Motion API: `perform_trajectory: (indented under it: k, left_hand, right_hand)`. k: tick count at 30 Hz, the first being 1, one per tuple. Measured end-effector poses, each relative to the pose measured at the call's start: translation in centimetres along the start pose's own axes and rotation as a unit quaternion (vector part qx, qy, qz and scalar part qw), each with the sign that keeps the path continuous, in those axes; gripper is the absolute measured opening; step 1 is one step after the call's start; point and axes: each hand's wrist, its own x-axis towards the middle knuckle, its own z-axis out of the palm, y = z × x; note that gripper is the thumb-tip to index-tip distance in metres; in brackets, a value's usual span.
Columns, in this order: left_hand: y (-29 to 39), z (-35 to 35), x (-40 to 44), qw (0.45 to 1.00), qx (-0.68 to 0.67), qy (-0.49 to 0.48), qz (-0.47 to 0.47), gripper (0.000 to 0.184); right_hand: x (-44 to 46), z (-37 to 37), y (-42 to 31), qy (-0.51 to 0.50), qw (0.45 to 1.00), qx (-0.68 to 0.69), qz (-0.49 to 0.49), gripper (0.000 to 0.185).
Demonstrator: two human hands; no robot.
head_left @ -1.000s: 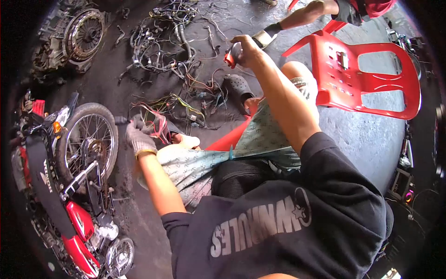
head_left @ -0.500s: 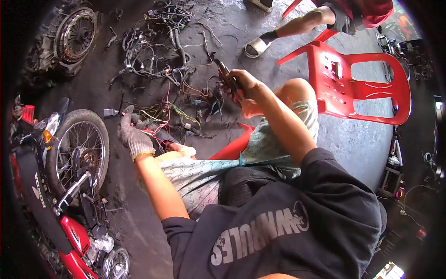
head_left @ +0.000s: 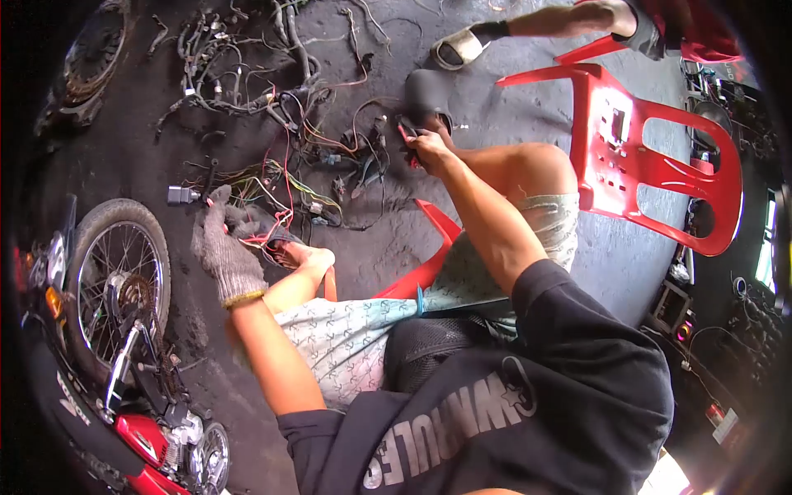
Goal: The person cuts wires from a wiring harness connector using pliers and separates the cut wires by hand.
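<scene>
My left hand (head_left: 227, 256) wears a grey knit glove and is closed around a bundle of wires (head_left: 283, 216), red, green and yellow strands coming out beside its fingers. A grey connector plug (head_left: 183, 195) sticks out near the gloved fingertips. My right hand (head_left: 431, 151), bare, is closed on a red-handled tool (head_left: 414, 160) that looks like pliers; its jaws are mostly hidden. It is over my foot in a dark shoe (head_left: 429, 92). Between the hands, dark cables and small connectors (head_left: 330, 158) lie on the floor.
A larger wiring harness (head_left: 239, 78) lies on the floor ahead. To the left is a motorcycle wheel (head_left: 120, 285). A red plastic chair (head_left: 590, 148) stands to the right, with another person's sandalled foot (head_left: 459, 49) beyond it.
My right hand has lowered slightly and turned, so the tool shows less. The gloved hand still holds the wires. The whole view has shifted, and my shoe now shows beyond the right hand.
</scene>
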Motion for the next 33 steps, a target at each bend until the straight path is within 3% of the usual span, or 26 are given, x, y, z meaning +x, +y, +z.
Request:
perform_trajectory:
  k: [2, 4, 6, 9, 12, 14, 16, 18, 20, 21, 23, 25, 28, 30, 31, 33]
  left_hand:
    - [-0.2, 0.3, -0.2, 0.999, 0.033, -0.006, -0.021, 0.024]
    - [-0.7, 0.2, 0.3, 0.997, 0.074, -0.013, -0.017, 0.023]
    - [-0.3, 1.1, 0.3, 0.994, 0.101, 0.004, -0.031, 0.023]
    - [0.3, 2.6, 1.2, 0.995, 0.081, -0.027, -0.055, 0.024]
    - [0.6, 4.6, 1.3, 0.979, 0.194, -0.058, -0.024, 0.025]
    - [-0.3, 5.7, 1.7, 0.986, 0.151, -0.01, -0.069, 0.026]
    - [-1.2, 5.1, 1.9, 0.942, 0.314, -0.091, 0.071, 0.027]
    - [-1.7, 4.5, 2.5, 0.948, 0.299, -0.096, 0.057, 0.034]
    - [-1.8, 4.6, 2.6, 0.954, 0.28, -0.097, 0.047, 0.045]
    - [-1.7, 5.0, 2.6, 0.966, 0.252, -0.057, 0.021, 0.039]
    - [-1.7, 4.8, 2.8, 0.974, 0.227, -0.015, -0.008, 0.034]
    - [-1.9, 4.1, 3.0, 0.939, 0.335, -0.074, 0.005, 0.033]
    - [-2.7, 2.8, 3.1, 0.926, 0.368, -0.082, 0.03, 0.033]
    - [-2.5, 2.3, 3.5, 0.928, 0.361, -0.09, 0.006, 0.032]
    - [-2.3, 2.1, 3.5, 0.929, 0.355, -0.102, -0.015, 0.032]
    - [-1.0, 5.6, 2.8, 0.931, 0.354, -0.061, -0.055, 0.029]
  right_hand:
    - [1.4, -0.3, 1.8, 0.017, 0.999, -0.019, 0.031, 0.03]
    - [3.0, -0.3, 3.8, 0.049, 0.984, -0.168, 0.019, 0.038]
    - [4.0, -0.3, 7.0, 0.051, 0.992, -0.114, 0.033, 0.047]
    - [4.8, 0.0, 11.7, 0.113, 0.959, -0.24, -0.101, 0.054]
    - [3.5, 0.2, 13.2, 0.148, 0.934, -0.324, -0.016, 0.054]
    - [2.9, 0.4, 14.0, 0.124, 0.931, -0.34, 0.045, 0.05]
    - [-0.2, 2.0, 10.8, 0.1, 0.76, -0.642, -0.017, 0.064]
    - [0.1, 3.0, 11.2, 0.05, 0.753, -0.654, -0.055, 0.065]
    - [1.0, 4.4, 11.8, 0.002, 0.68, -0.684, -0.265, 0.064]
    - [1.6, 5.0, 11.9, -0.001, 0.681, -0.683, -0.263, 0.064]
    - [2.7, 6.3, 11.0, -0.101, 0.589, -0.736, -0.316, 0.059]
    - [4.3, 6.8, 12.0, -0.101, 0.559, -0.761, -0.314, 0.056]
    - [6.0, 6.5, 13.1, -0.131, 0.485, -0.813, -0.294, 0.048]
    - [6.7, 6.2, 12.7, -0.116, 0.545, -0.782, -0.28, 0.039]
    - [6.6, 6.3, 12.0, -0.118, 0.542, -0.782, -0.282, 0.039]
    - [6.0, 6.5, 9.9, -0.162, 0.615, -0.761, -0.125, 0.03]
